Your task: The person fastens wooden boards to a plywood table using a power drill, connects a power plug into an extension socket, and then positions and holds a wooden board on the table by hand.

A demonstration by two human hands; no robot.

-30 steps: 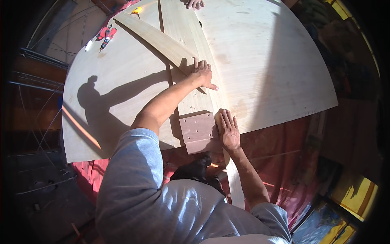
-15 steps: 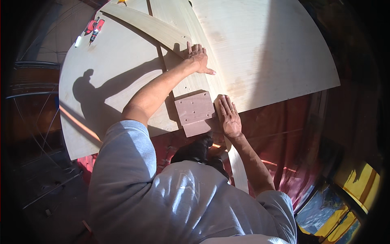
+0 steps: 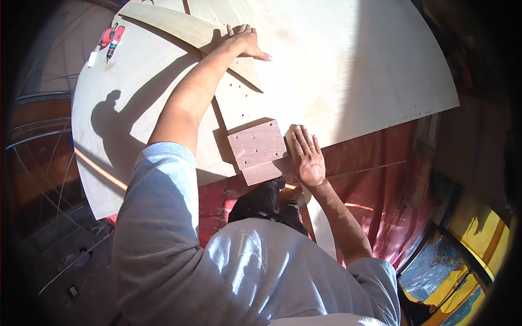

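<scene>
My left hand (image 3: 246, 42) lies palm down with fingers spread on the pale wooden surface, partly over a thin tapered plank (image 3: 168, 26). The plank's pointed end shows on the near side of that hand. My right hand (image 3: 309, 160) rests flat, fingers extended, on a narrow pale strip (image 3: 321, 220) at the near edge. The strip runs back toward my body under the right forearm; farther ahead, glare washes it out. Between my arms sits a pinkish-brown wooden block (image 3: 256, 145) with several drilled holes and a lower step. Neither hand grips anything.
A large pale sheet (image 3: 402, 70) with a curved outline forms the work surface. Far left on it lie a red and black drill (image 3: 113, 42) and a small white object (image 3: 91, 58). Red sheeting (image 3: 375, 163) hangs below the near edge. Thin curved rods (image 3: 41, 136) stand at left.
My left hand has slid farther away and slightly left, uncovering the plank's pointed end. My right hand stays at the strip. The whole view has shifted a little.
</scene>
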